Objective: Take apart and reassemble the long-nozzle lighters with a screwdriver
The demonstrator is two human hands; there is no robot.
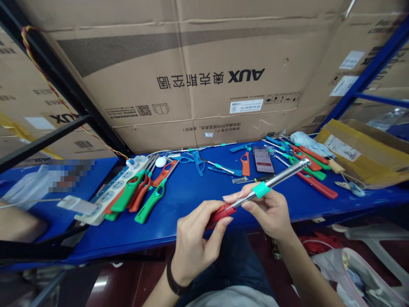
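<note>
In front of my chest, a long-necked gas lighter [220,214] is held in both hands, slanting up to the right. My left hand [198,241] is closed around its red handle, hiding most of it. My right hand [271,211] grips the lighter's silver metal tube [286,173] near where it meets the handle, by a teal sleeve [261,189]. On the blue bench beyond lie loose blue handle pieces [198,164], an orange handle piece [245,164] and a thin metal rod [220,166] with a teal band.
Green and orange lighters [151,202] lie left, against a white power strip [116,187]. More lighters [319,183] are piled right, near a phone [263,160] and an open cardboard box [345,147]. A large carton [204,55] stands behind the bench [179,209].
</note>
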